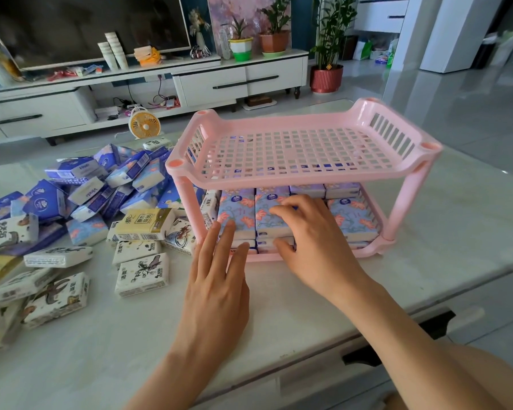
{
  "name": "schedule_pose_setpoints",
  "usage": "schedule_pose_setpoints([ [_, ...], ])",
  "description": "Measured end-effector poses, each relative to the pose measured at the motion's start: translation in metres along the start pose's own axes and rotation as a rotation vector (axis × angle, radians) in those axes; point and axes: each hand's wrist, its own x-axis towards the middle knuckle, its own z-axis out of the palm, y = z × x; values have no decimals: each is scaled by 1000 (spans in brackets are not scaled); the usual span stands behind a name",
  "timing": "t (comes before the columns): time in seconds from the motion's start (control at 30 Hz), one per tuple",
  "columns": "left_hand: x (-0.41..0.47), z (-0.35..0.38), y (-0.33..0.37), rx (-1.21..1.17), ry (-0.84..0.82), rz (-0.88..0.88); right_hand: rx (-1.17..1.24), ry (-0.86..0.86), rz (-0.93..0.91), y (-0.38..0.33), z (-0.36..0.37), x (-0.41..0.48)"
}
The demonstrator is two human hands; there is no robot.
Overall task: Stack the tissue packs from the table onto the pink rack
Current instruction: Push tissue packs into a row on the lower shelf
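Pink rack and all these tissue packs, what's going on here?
A person is loading the pink rack on the table. The right hand grips a floral pack at the front of the lower shelf, fingers on top, thumb underneath. The left hand, fingers straight, touches the neighbouring stack. The lower shelf looks nearly full, the upper shelf holds none, and a pile of packs waits on the table.

Both hands forward: L hand (pixel 219 279) flat, fingers straight; R hand (pixel 314 241) (fingers curled) pinches tissue pack (pixel 267 217).
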Motion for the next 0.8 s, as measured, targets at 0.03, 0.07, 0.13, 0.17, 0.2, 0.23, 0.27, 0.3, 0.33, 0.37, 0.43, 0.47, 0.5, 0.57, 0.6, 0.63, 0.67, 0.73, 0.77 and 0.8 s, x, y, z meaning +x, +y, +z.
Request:
schedule_pose_setpoints([
  [0.03, 0, 0, 0, -6, -5, -3, 0, -2, 2, 0, -1, 0],
  [0.07, 0, 0, 1, -10, -11, -5, -1, -5, 3, -1, -1, -1],
  [0.13, 0, 0, 1, -18, -19, -7, -3, -14, 9, -2, -3, -1],
  [0.17, 0, -1, 0, -21, -21, -8, -3, -21, 15, -2, -3, -1],
  [0.2, -1, -1, 0, -24, -24, -9, -3, -26, 19, -3, -4, -1],
  [0.23, 0, -1, 0, -26, -24, -8, -3, -32, 24, -4, -4, -1],
  [0.27, -1, -1, 0, -26, -24, -7, -2, -40, 30, -5, -4, -1],
  [0.3, -1, -1, 0, -24, -22, -5, -4, -47, 35, -5, -4, -1],
  [0.33, -1, -1, 0, -24, -21, -5, -9, -52, 39, -6, -5, -1],
  [0.37, -1, -1, 0, -26, -19, -5, -15, -55, 43, -6, -5, -1],
  [0.43, -2, -1, 0, -30, -15, -3, -21, -54, 51, -8, -5, -2],
  [0.47, -1, -1, 0, -32, -14, -1, -19, -43, 52, -9, -6, -2],
  [0.5, -2, -1, 0, -34, -15, 2, -12, -23, 53, -10, -6, -3],
  [0.57, -3, -4, -2, -47, -18, 9, 30, 41, 48, -12, -7, -3],
  [0.6, -5, -7, -3, -62, -22, 18, 68, 73, 38, -14, -8, -4],
  [0.63, -9, -11, -5, -81, -27, 34, 110, 97, 20, -16, -9, -5],
  [0.67, -12, -15, -7, -97, -33, 58, 145, 112, -4, -18, -10, -6],
  [0.73, -22, -24, -13, -113, -37, 118, 186, 122, -61, -24, -10, -10],
  [0.77, -26, -29, -17, -110, -42, 148, 201, 116, -90, -28, -9, -12],
  [0.8, -30, -35, -22, -95, -52, 181, 216, 105, -117, -31, -8, -14],
])
